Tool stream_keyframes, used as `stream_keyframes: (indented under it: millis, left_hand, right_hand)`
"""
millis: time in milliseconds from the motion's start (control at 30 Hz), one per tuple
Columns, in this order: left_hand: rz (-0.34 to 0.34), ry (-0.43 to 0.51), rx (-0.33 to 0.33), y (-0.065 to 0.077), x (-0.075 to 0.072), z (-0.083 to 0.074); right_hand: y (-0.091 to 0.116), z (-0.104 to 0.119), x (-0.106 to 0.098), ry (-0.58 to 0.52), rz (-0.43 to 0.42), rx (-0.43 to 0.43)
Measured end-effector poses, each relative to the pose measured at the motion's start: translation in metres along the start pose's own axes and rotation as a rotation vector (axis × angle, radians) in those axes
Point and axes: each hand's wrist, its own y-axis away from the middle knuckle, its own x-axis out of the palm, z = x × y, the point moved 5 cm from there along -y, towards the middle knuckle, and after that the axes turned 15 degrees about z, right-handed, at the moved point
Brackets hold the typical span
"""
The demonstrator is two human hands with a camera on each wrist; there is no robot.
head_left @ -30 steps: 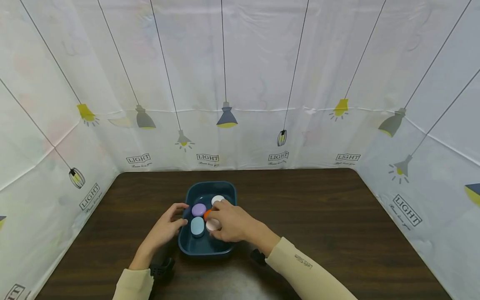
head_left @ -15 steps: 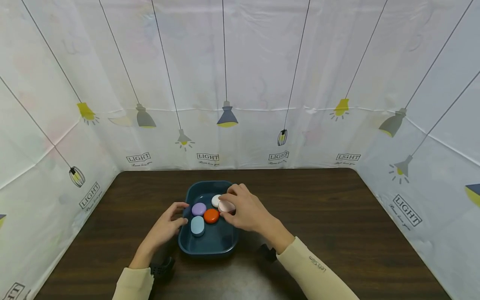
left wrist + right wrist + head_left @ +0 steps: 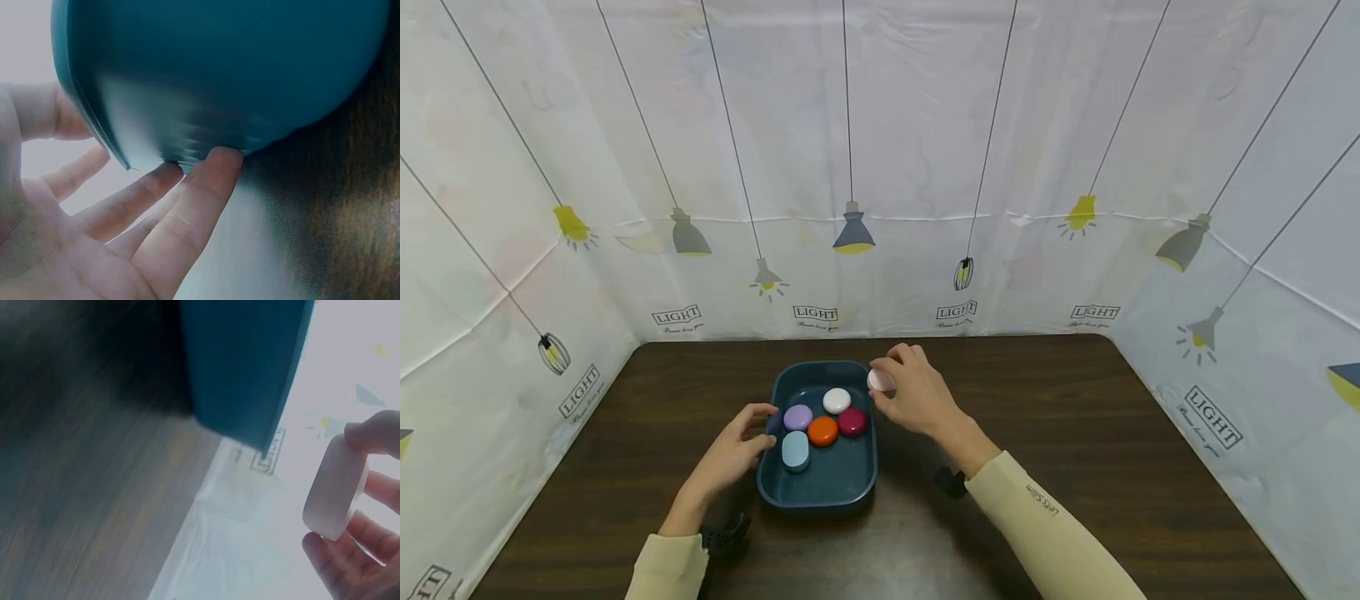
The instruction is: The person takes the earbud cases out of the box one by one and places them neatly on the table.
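Note:
My right hand [image 3: 917, 396] pinches a pale pinkish-white, thick rounded block [image 3: 337, 487] between thumb and fingertips, just beyond the tray's right rim and off the table. In the head view the blue tray [image 3: 816, 492] holds a white disc [image 3: 837, 401], a purple disc [image 3: 798, 417], an orange disc [image 3: 822, 431], a dark red disc [image 3: 852, 422] and a light blue oblong block [image 3: 795, 451]. At the tray's left side, my left hand [image 3: 737, 450] has its fingers spread; in the left wrist view the fingertips [image 3: 224, 159] touch the outer wall.
The dark wooden table [image 3: 1037, 467] extends on both sides of the tray. A white sheet [image 3: 917, 150] printed with lamps hangs behind it and along both sides. Each wrist carries a black camera, such as the left wrist camera [image 3: 726, 533].
My right hand has lifted the pale block from the tray's middle and carried it up and right, past the rim. The orange and dark red discs now show fully. My left hand stays put.

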Motion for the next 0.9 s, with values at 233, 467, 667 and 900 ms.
stream_keyframes:
  millis: [233,467,667,900]
  left_hand:
    - [0.007,0.002,0.0,0.0,-0.001,-0.001]
    - [0.004,0.004,-0.003,-0.001,-0.001,-0.001]
    - [0.001,0.003,-0.008,0.0,0.0,-0.002]
    - [0.003,0.006,0.0,0.0,0.0,0.0]
  right_hand:
    - [-0.01,-0.022,0.0,0.025,0.01,0.072]
    - [-0.017,-0.041,0.006,0.01,0.054,0.13]
    - [-0.021,-0.054,0.016,0.003,0.104,0.189]
    - [-0.022,-0.07,0.033,-0.006,0.167,0.258]
